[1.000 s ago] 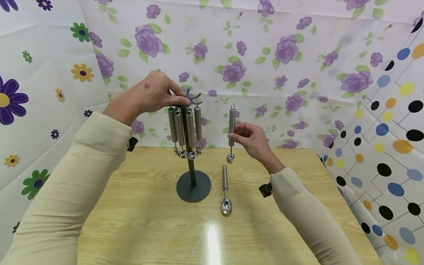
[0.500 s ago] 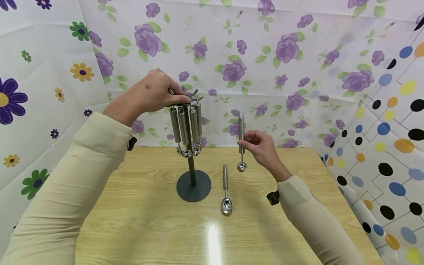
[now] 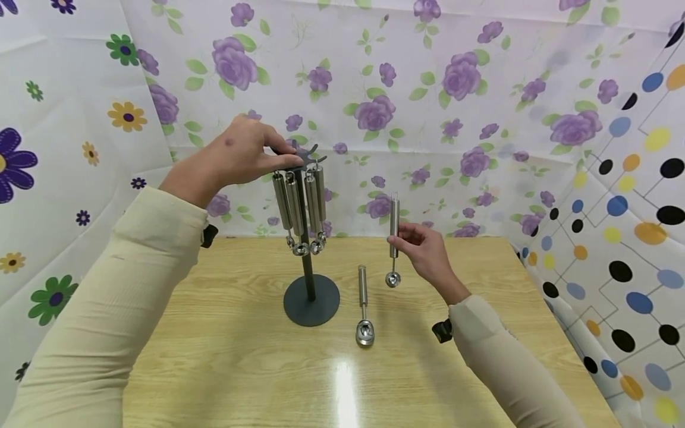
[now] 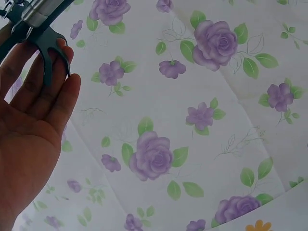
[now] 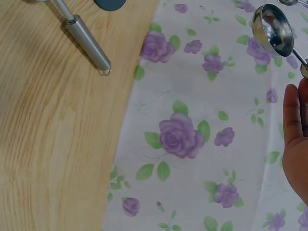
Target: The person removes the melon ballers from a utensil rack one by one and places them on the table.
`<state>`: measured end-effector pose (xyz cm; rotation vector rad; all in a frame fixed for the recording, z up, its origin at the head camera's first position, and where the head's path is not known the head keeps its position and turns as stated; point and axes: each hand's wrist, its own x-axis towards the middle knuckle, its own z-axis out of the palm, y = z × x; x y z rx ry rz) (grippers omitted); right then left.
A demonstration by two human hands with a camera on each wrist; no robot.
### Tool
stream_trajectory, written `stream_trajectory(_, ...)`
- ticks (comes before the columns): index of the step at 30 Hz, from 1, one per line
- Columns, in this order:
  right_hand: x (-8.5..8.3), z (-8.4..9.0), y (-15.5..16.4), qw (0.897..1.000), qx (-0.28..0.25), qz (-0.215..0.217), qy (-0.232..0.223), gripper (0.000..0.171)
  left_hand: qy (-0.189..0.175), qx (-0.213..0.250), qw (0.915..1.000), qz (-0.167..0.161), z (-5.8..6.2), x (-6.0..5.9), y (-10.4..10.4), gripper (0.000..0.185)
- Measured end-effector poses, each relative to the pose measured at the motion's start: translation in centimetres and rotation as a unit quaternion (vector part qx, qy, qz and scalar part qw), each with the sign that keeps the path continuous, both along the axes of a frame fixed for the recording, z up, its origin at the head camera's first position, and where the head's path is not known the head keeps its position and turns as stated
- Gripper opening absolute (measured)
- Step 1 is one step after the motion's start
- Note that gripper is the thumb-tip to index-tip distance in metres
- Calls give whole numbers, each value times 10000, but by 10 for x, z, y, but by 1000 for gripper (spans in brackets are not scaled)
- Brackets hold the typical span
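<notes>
My left hand [image 3: 241, 148] pinches the hooked top of a dark metal stand [image 3: 312, 303]. Several steel scoops [image 3: 297, 205] hang from its hooks by their handle loops, bowls downward. In the left wrist view, my fingers lie behind the dark hook arms [image 4: 47, 50]. To the right of the stand, my right hand [image 3: 426, 249] grips a small scoop [image 3: 394, 223] by its steel handle, upright above the table with the bowl at the bottom. Its deep round bowl [image 5: 273, 31] shows at the right wrist view's upper right. A larger scoop [image 3: 365, 330] lies on the table between stand and right hand.
The wood-grain table [image 3: 225, 356] runs back to a hanging cloth with purple flowers [image 3: 374, 113]. Patterned cloths with daisies [image 3: 128, 116] and coloured dots [image 3: 621, 273] close off the left and right sides.
My right hand has moved right and down with the small scoop, away from the stand. The stand's hooked top and its hanging scoops have turned a little under my left hand.
</notes>
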<state>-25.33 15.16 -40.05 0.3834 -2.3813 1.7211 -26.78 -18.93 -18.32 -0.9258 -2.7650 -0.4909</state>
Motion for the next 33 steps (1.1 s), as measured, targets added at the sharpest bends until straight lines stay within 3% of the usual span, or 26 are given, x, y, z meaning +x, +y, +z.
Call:
stream_trajectory(16,5,-14,3,9999,136,-79,-38,34,-31,117,9998,165,-2,1,0,30)
stream_trajectory(33,4,-50,14,9987,209,-277,-380,36,-7,149,9998,139,-3,1,-1,29)
